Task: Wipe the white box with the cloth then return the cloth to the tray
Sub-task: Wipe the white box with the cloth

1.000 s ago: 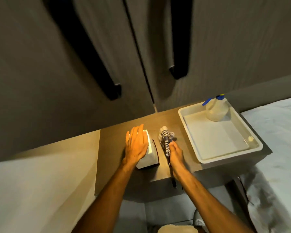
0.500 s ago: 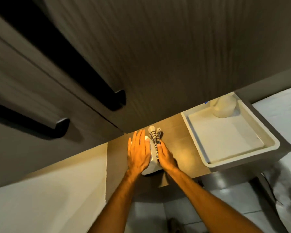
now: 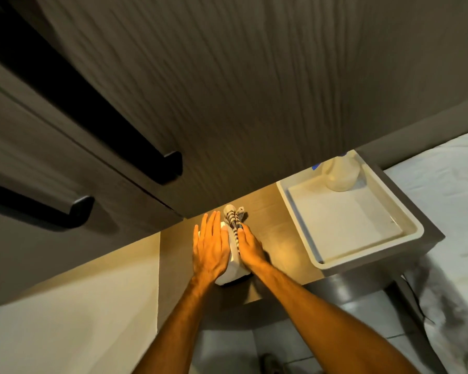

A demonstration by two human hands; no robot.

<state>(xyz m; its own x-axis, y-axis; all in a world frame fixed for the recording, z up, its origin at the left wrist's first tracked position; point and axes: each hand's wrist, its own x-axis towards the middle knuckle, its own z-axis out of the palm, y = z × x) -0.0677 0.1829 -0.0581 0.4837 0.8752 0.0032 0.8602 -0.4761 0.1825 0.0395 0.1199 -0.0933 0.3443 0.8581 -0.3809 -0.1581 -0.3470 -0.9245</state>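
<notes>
Pressing left hand [image 3: 210, 249], fingers straight, on white box [image 3: 234, 269] | pinning striped cloth [image 3: 233, 220] to box's 3 o'clock side under right hand [image 3: 250, 248], fingers extended | noting smooth tray [image 3: 368, 253] at 2 o'clock, grained cabinet door [image 3: 254, 103] overhanging 12.

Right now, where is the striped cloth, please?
Head view: the striped cloth lies against the white box under the right hand, left of the tray.
</notes>
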